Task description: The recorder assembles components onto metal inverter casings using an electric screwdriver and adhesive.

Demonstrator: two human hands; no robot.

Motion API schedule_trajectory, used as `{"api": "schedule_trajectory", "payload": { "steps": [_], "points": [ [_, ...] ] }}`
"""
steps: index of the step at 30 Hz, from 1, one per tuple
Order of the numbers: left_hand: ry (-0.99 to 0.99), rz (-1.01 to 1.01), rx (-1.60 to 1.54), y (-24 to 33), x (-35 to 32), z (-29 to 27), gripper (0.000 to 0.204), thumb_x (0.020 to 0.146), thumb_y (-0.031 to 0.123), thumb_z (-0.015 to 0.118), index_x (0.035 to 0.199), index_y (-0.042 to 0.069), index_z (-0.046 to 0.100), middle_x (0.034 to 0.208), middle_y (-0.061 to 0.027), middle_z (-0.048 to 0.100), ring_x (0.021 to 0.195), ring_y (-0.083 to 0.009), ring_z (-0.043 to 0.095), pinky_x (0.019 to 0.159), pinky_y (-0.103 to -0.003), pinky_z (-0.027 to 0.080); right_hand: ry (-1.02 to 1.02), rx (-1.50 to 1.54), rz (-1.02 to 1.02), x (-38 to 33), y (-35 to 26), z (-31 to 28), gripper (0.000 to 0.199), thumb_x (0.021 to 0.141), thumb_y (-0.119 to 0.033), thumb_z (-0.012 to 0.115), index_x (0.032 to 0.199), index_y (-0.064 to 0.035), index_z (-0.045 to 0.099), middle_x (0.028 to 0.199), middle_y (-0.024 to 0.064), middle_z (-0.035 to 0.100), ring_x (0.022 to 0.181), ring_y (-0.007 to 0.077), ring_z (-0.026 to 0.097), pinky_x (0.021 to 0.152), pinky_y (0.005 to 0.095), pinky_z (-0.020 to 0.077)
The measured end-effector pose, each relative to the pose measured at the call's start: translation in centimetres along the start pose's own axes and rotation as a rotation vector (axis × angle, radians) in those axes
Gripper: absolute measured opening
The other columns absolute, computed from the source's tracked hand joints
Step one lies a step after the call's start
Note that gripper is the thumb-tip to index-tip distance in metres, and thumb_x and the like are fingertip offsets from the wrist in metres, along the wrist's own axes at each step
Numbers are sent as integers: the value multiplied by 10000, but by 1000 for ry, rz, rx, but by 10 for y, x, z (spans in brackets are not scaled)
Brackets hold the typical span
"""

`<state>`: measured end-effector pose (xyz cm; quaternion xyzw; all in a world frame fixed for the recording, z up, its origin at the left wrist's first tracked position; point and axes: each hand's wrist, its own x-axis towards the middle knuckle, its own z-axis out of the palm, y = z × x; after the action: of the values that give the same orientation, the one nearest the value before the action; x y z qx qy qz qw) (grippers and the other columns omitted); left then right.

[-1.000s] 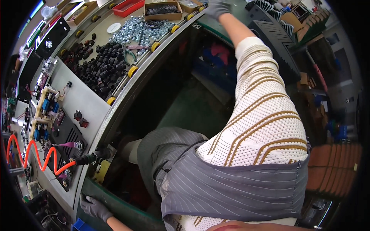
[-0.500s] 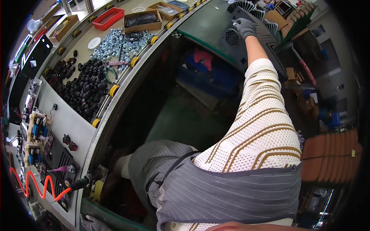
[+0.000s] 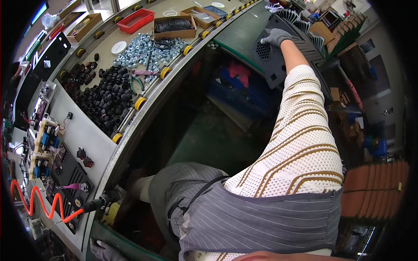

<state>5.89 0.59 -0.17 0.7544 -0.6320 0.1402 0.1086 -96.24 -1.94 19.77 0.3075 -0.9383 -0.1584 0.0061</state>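
Note:
My right hand, in a grey glove, is stretched out to the far right. Its fingers are bent and closed at the hole grid of a black metal panel, which lies on a green-topped table. Whether the fingertips hook into the holes is too small to make out. At the bottom left, my left hand, also gloved in grey, lies with its fingers laid over the edge of a green surface. The lower edge of the picture cuts off part of this hand.
To the left, a roller-edged bench bears silvery nuts, black plastic parts, a red tray and a box of black rings. An orange coiled hose crosses the near left. Brown stacked sheets stand at right.
My view has turned slightly, so the bench appears farther right. My right hand has shifted from the panel's upper part to its hole grid. The left hand stays at the green edge.

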Motion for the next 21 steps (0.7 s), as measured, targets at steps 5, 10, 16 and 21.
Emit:
{"api": "schedule_trajectory", "payload": {
  "steps": [5,10,16,21],
  "points": [
    [6,-22,21,3,1,1,460,1038,389,483,1327,47,586,1276,-210,609,1163,-397,587,976,-468,464,68,37,-59,9,-9,8,786,748,-640,770,1235,-27,697,1247,218,684,1161,357,661,977,446,509],
    [-13,-46,38,10,1,-7,449,1032,376,492,1325,49,589,1274,-203,613,1162,-389,590,981,-467,466,-50,63,181,7,-26,9,992,747,-685,740,1493,-80,494,1514,145,516,1381,302,511,1092,438,452],
    [4,-4,-84,28,-1,-23,407,1014,314,517,1297,38,615,1256,-193,632,1166,-373,593,999,-461,463,31,192,-47,-3,-31,4,831,684,-618,829,1240,-14,700,1204,219,704,1141,365,672,989,387,502],
    [24,25,-121,36,-5,-32,391,1005,287,515,1285,36,621,1252,-179,636,1177,-361,584,1026,-449,438,118,239,68,-4,-41,17,767,776,-597,748,1279,-22,677,1332,239,628,1292,348,563,1083,411,444]
  ]
}}
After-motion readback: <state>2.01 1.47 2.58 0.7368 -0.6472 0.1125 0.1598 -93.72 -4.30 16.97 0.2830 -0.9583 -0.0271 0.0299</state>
